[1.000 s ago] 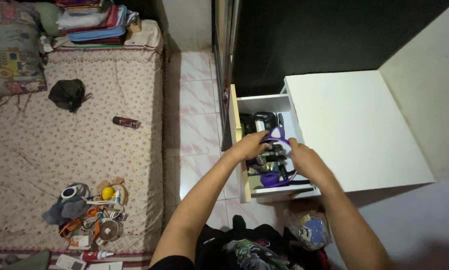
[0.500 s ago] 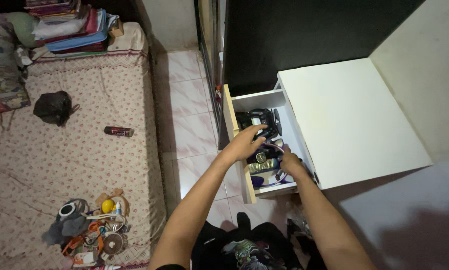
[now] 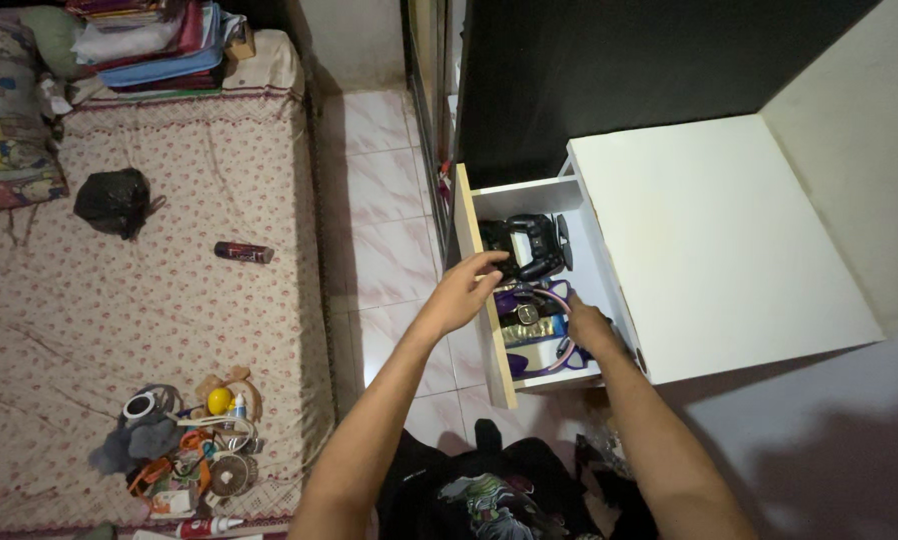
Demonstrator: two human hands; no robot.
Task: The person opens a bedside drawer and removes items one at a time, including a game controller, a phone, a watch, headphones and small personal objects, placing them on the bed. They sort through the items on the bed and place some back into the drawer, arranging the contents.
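Both hands are in the open white drawer [image 3: 529, 195]: the left hand [image 3: 464, 295] grips its near-left edge beside a black game controller [image 3: 529, 245], while the right hand [image 3: 587, 328] rests among purple cords [image 3: 539, 295], its grip hidden, the contents not yet taken out.

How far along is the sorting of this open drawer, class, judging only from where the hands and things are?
Done: the white drawer stands pulled open. In hand: the left hand rests on its front edge by the black game controller; the right hand reaches in among purple cords, what it grips is unclear. Left: the controller, cords and a blue packet remain inside; small items lie on the mattress.
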